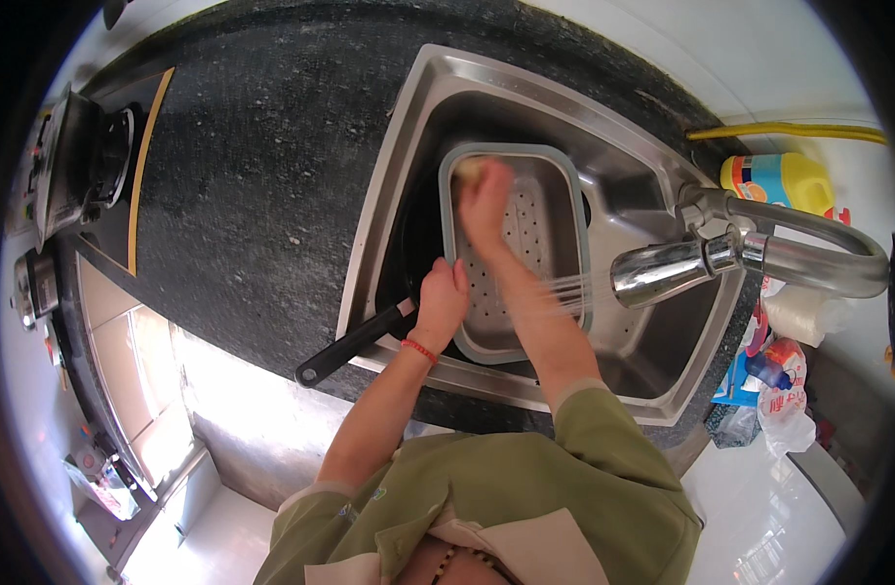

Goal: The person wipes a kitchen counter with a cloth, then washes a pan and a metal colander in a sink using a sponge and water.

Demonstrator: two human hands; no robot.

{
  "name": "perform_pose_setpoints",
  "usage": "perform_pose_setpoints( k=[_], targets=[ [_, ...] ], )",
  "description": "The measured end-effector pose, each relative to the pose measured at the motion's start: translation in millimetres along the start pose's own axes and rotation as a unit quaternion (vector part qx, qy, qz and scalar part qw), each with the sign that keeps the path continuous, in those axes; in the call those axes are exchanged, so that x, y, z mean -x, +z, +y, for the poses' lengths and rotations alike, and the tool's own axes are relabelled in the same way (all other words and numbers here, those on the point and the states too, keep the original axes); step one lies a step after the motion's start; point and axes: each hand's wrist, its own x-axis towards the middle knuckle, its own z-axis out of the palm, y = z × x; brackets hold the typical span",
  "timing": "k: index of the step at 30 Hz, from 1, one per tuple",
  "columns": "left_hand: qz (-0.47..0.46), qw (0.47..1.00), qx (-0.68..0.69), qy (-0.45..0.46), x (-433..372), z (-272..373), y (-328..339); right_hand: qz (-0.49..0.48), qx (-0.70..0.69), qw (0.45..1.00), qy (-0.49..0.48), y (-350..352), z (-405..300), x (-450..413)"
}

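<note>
A rectangular metal drain basket (524, 212) with a grey rim and a perforated bottom sits in the stainless steel sink (616, 329). My left hand (444, 303), with a red bead bracelet at the wrist, grips the basket's near left rim. My right hand (486, 208) is blurred and pressed inside the basket at its far left corner. Under its fingers is a small pale yellow scrubbing pad or sponge (469, 172), partly hidden. Below the basket lies a dark pan whose black handle (356, 347) sticks out over the sink's left edge. Water streams from the faucet head (659, 272) across my right forearm.
Left of the sink runs a black speckled countertop (265, 183), with a metal wok (71, 168) on a gas stove at the far left. A yellow detergent bottle (780, 183) lies behind the faucet. Plastic bags (784, 395) crowd the right side.
</note>
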Motion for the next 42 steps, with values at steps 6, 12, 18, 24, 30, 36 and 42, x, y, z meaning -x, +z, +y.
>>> perform_pose_setpoints(
  k=[6, 12, 18, 24, 30, 36, 42],
  targets=[
    [0.013, 1.000, 0.001, -0.022, 9.1, 0.9, 3.4, -0.180, 0.079, 0.946, -0.258, -36.9, 6.0, -34.2],
    [0.030, 0.999, -0.018, 0.000, 6.0, -2.2, 0.1, -0.259, 0.321, 0.822, -0.391, -84.5, 52.4, -54.8],
    [0.045, 0.999, -0.021, 0.001, 8.4, -15.6, 7.1, -0.243, 0.403, 0.834, -0.287, -101.5, 67.0, -9.2],
    [0.055, 0.998, -0.008, -0.006, 12.3, -28.5, 9.6, -0.453, 0.369, 0.783, -0.213, -165.9, 35.0, 78.6],
    [0.032, 0.999, 0.005, -0.037, 16.0, -32.9, 1.2, -0.638, 0.313, 0.700, 0.072, -157.1, -30.2, 108.6],
    [0.032, 0.999, 0.016, -0.016, 8.2, -22.4, -1.4, -0.547, 0.015, 0.799, 0.251, -93.3, -38.3, 140.0],
    [0.014, 1.000, 0.004, -0.024, 3.2, -16.7, 2.1, -0.137, -0.233, 0.875, 0.400, -25.8, -31.2, 29.4]
  ],
)
